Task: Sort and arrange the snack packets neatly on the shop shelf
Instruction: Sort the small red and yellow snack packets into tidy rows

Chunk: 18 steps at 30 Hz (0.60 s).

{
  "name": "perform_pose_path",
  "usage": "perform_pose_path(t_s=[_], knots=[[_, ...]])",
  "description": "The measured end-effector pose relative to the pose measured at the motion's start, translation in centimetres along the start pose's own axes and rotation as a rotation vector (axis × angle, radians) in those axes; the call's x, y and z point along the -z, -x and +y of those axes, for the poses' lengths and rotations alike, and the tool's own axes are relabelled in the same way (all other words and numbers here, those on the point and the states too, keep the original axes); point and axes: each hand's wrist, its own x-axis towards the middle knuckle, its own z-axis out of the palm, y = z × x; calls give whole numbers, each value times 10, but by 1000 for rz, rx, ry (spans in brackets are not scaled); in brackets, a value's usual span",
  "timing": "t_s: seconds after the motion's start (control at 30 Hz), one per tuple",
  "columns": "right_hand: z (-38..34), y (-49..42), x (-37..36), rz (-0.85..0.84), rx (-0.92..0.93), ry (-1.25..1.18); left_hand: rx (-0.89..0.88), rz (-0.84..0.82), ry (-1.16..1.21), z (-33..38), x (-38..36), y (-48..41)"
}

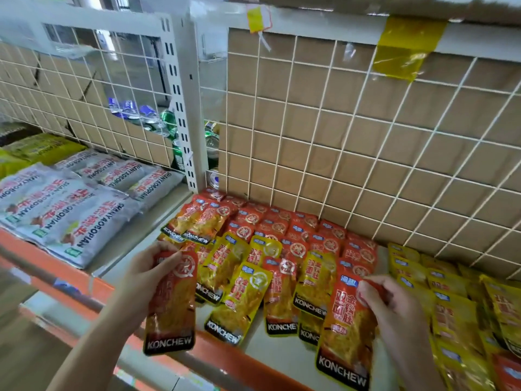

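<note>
Snack packets [248, 266]: red and yellow pouches lie mixed and overlapping on the shelf between our two hands, several askew.
Left hand [138, 280]: fingers curled round the upper edge of a red packet [172, 306], which is held over the front edge.
Right hand [394, 309]: fingertips pinch the upper right edge of a second red packet [348, 328]; we cannot tell whether its lower end touches the shelf.
Step in hand: we judge this to be sorting by colour, with reds drawn out of the mixed heap (both hands carry red, neither yellow).
Next move: we judge both reds belong with the red rows [284, 221] just beyond the fingertips. That calls for laying them flat, same way up, without dragging the loose yellow ones.
Yellow stack [451, 306]: outside the right fingers, overlapped in fairly orderly rows.
Shelf [262, 345]: pale flat board, with an orange rail [214, 355] along the front below the wrists.
Grey bags [70, 218]: well outside the left fingers, laid flat in the next bay.
Room: a wire grid [366, 142] backs the shelf far beyond the fingertips, with cardboard [324, 108] behind it. Cans [172, 128] show through a gap, and yellow tape [406, 49] sits on the frame above.
</note>
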Motion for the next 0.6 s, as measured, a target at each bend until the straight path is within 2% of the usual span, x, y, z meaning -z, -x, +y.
perform_pose_path(t_s=[0.33, 0.5, 0.6], knots=[[-28, -5, -116, -25, 80, 104, -30, -58, -244, 11, 56, -96], [-34, -6, -168, -21, 42, 70, -1, -182, -350, 5, 68, -125], [-30, -8, -196, -18, 20, 136, -125, -254, -597, -9, 71, -139]])
